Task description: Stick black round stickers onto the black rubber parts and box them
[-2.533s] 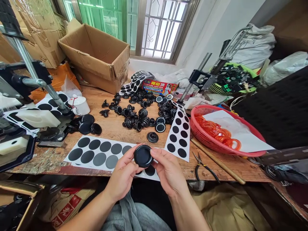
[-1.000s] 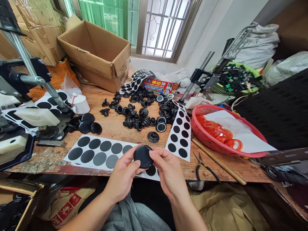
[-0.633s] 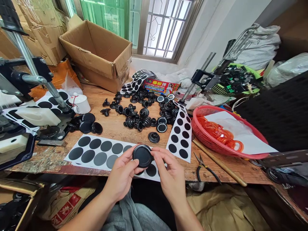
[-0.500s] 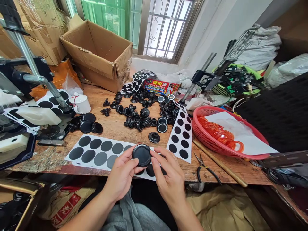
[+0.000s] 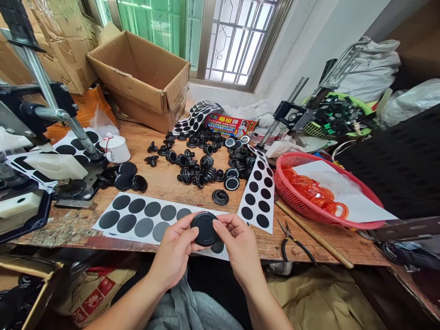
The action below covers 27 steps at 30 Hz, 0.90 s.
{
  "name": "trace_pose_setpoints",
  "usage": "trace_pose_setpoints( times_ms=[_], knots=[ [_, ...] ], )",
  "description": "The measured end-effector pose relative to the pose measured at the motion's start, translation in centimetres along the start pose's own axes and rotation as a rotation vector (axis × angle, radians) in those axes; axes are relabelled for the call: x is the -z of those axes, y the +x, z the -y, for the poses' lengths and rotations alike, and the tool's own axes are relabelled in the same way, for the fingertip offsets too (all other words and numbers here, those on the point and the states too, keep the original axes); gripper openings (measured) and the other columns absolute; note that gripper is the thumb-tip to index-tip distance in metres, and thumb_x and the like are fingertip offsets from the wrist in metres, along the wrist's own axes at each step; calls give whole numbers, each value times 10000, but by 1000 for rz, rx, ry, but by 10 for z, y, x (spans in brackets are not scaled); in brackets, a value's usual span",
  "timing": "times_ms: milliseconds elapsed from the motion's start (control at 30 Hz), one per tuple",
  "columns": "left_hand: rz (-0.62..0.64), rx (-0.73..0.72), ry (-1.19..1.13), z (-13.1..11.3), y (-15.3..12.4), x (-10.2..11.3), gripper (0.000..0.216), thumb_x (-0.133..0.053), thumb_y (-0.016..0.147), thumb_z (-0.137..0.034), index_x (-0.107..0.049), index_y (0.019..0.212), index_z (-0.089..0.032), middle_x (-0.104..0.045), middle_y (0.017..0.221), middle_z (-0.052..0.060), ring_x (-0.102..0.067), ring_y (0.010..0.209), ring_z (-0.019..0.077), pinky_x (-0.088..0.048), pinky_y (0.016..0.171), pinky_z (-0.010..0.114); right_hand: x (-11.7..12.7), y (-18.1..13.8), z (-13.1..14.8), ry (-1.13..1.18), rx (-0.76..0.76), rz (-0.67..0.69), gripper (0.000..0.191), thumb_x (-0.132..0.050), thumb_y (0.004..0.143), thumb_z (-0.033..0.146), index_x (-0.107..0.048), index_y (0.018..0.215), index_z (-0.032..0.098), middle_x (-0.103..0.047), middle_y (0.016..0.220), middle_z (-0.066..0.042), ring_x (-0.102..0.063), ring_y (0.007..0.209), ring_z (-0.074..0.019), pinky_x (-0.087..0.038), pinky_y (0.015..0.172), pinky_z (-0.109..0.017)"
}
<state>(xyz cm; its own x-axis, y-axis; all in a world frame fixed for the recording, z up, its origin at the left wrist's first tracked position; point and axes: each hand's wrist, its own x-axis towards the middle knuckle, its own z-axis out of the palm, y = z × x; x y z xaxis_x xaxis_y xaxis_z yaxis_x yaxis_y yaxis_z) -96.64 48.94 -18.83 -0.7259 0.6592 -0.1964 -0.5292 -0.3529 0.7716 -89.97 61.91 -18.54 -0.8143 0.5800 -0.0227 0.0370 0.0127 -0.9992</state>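
Between my hands, just above the table's front edge, is a round black cap (image 5: 205, 230) with a raised rim, its flat face tilted up toward me. My left hand (image 5: 175, 250) grips its left side, thumb on the rim. On the right side my right hand (image 5: 239, 238) pinches it, thumb pressed on the face near the upper right rim. Its underside is hidden. Below lies a white sheet of round black stickers (image 5: 144, 215), partly covered by my hands. Another sticker sheet (image 5: 256, 190) lies to the right. A single black knob-like part (image 5: 220, 196) rests behind the cap.
Many black stepped parts (image 5: 206, 161) are heaped mid-table. Several black discs (image 5: 125, 176) lie left by a hand press (image 5: 74, 133) and a white lidded mug (image 5: 116, 148). Right are pliers (image 5: 294, 240), a wooden stick (image 5: 316, 236) and a red basket (image 5: 292, 197) holding orange rings.
The cap has come slightly down and to the right. My right thumb has moved from the cap's side edge onto its face, and the right fingers have curled behind the rim.
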Motion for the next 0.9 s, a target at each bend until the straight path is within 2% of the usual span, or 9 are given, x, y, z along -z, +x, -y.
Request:
trace_pose_setpoints(
  times_ms=[167, 300, 433, 500, 567, 667, 767, 833, 900],
  knots=[
    [-34, 13, 76, 1, 2, 2, 336, -647, 821, -285, -697, 1142, -201, -713, 1060, 98, -670, 863, 218, -553, 631, 262, -11, 8, 1, -47, -46, -19, 315, -694, 753, 429, -520, 647, 189, -509, 596, 42, -422, 575, -105, -361, 556, -239],
    [10, 22, 247, 1, 3, 9, 321, -605, 839, -304, -704, 1128, -203, -734, 989, 80, -667, 803, 209, -532, 630, 272, -20, 19, -4, -234, -46, 58, 376, -726, 686, 413, -421, 603, 209, -394, 550, 76, -343, 536, -94, -288, 500, -227],
    [42, -183, 832, -11, 18, 31, 292, -568, 852, -239, -706, 1106, -195, -743, 948, 56, -671, 896, 215, -526, 799, 303, -30, 34, -20, -315, -38, 208, 347, -698, 713, 464, -477, 649, 204, -455, 580, 57, -397, 559, -112, -321, 523, -242],
    [-10, -272, 1130, -27, 36, 48, 289, -586, 828, -196, -701, 1094, -197, -737, 982, 61, -667, 942, 225, -518, 849, 320, -32, 39, -27, -313, 1, 266, 314, -661, 755, 490, -552, 761, 196, -533, 643, 30, -470, 610, -135, -372, 573, -259],
    [-107, -313, 1266, -47, 58, 68, 314, -595, 797, -138, -691, 1090, -194, -697, 1112, 87, -625, 1058, 248, -476, 938, 354, -30, 43, -32, -342, 32, 277, 326, -627, 790, 496, -590, 900, 191, -590, 702, 5, -530, 663, -160, -412, 623, -281],
    [-264, -340, 1440, -76, 91, 95, 391, -520, 795, -60, -647, 1150, -165, -622, 1223, 144, -543, 1191, 291, -386, 1038, 430, -16, 50, -36, -475, 88, 184, 348, -599, 813, 487, -599, 997, 192, -635, 779, -32, -581, 719, -193, -452, 686, -323],
    [-343, -313, 1588, -95, 111, 113, 412, -494, 781, -34, -617, 1166, -115, -601, 1225, 201, -546, 1184, 337, -390, 1017, 481, 4, 66, -38, -632, 209, -34, 315, -575, 827, 425, -613, 1035, 192, -633, 963, -92, -599, 874, -243, -465, 811, -389],
    [-374, -295, 1666, -100, 115, 117, 369, -502, 786, -60, -622, 1132, -105, -611, 1192, 223, -570, 1142, 373, -410, 976, 523, 16, 81, -39, -654, 259, -143, 317, -570, 816, 350, -617, 1089, 195, -586, 1094, -121, -550, 1043, -284, -414, 940, -441],
    [-408, -291, 1721, -103, 111, 117, 323, -515, 795, -106, -631, 1097, -105, -612, 1170, 237, -585, 1102, 411, -426, 929, 571, 25, 97, -41, -608, 246, -155, 328, -588, 778, 277, -635, 1095, 205, -559, 1144, -123, -486, 1149, -310, -333, 1033, -475]
  ],
)
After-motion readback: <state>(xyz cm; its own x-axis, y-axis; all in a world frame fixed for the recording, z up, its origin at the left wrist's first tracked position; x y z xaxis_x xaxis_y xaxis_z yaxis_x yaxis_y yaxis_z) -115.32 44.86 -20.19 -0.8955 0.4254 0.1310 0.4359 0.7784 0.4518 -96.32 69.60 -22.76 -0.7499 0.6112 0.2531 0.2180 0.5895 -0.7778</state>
